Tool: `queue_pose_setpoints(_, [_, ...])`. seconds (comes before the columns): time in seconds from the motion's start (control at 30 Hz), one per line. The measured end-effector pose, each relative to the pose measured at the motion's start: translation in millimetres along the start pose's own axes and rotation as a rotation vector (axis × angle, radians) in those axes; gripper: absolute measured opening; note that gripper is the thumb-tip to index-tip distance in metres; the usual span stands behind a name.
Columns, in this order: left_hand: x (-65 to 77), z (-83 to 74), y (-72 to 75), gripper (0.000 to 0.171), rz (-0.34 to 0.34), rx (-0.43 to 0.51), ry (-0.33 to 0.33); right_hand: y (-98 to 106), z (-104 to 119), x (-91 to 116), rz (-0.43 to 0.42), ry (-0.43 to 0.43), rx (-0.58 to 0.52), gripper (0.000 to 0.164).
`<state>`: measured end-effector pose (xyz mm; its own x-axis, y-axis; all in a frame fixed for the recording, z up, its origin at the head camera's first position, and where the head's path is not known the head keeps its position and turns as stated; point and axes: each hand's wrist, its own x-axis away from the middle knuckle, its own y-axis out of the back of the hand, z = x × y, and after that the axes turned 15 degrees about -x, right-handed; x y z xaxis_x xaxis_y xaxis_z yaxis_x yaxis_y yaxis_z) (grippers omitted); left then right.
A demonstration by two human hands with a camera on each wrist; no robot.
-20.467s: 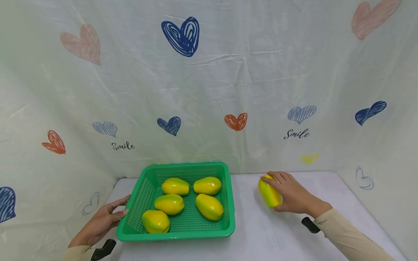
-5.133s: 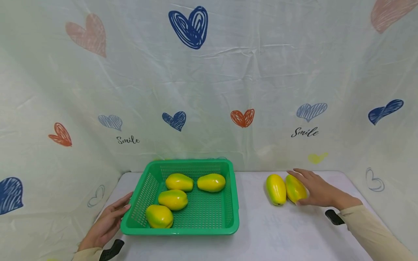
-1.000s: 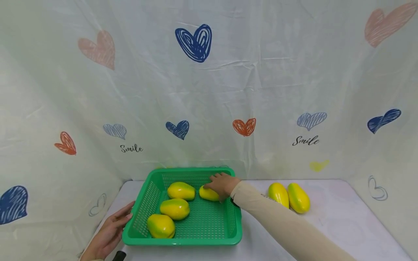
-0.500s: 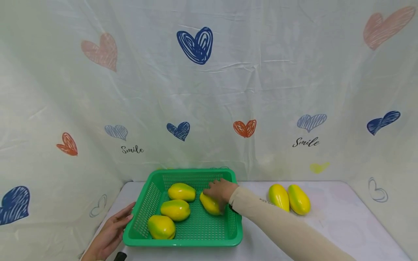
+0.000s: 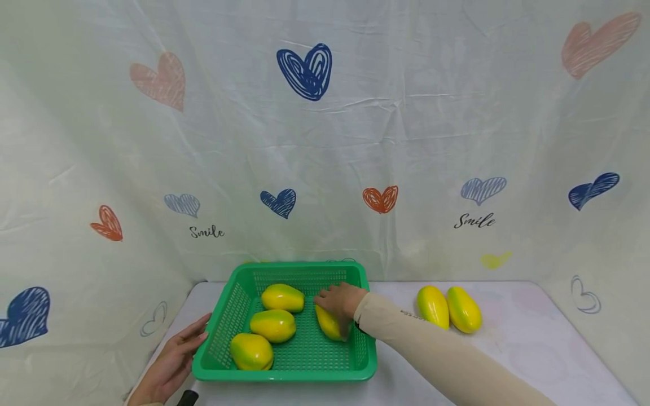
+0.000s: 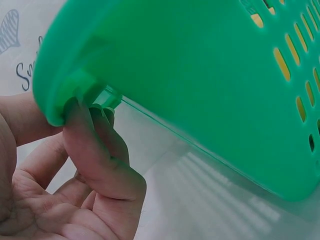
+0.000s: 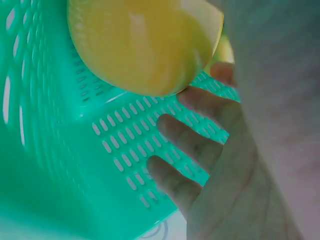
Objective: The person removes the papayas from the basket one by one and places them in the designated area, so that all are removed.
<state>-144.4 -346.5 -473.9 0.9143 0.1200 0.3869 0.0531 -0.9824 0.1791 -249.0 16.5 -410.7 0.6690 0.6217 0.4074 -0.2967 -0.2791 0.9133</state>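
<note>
Inside the green plastic basket (image 5: 284,376), my right hand (image 5: 342,300) holds a yellow-green papaya (image 5: 327,323) at the right side, fingers over its far end. In the right wrist view this papaya (image 7: 140,45) shows large, with a fingertip of the right hand (image 7: 225,155) at its underside and the other fingers spread over the slotted floor. My left hand (image 5: 170,361) grips the basket's left rim; the left wrist view shows its fingers (image 6: 102,167) curled up under the rim. Three more papayas, the far one (image 5: 282,298), middle one (image 5: 273,326) and near one (image 5: 251,352), lie along the basket's left.
Two papayas, a left one (image 5: 433,306) and a right one (image 5: 464,309), lie side by side on the white-covered table (image 5: 533,338), right of the basket. My right sleeve (image 5: 431,344) crosses the basket's right rim. A heart-printed curtain (image 5: 325,141) stands behind.
Since five seconds ago, my right hand has left the papaya on the table and reached into the basket. The papaya there has turned from sideways to lengthwise and shifted nearer. My left hand stays put.
</note>
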Motion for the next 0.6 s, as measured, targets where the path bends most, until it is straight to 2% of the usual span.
queue_pose_setpoints(0.17, [-0.1,0.9,0.6,0.07,0.004,-0.003,-0.006,-1.6,0.1,0.5,0.006,-0.008,0.023,0.093])
queue_pose_setpoints(0.6, [2.4,0.2,-0.3,0.07,-0.003,0.002,0.007,-6.6,3.5,-1.3,0.036,-0.057,-0.113,0.096])
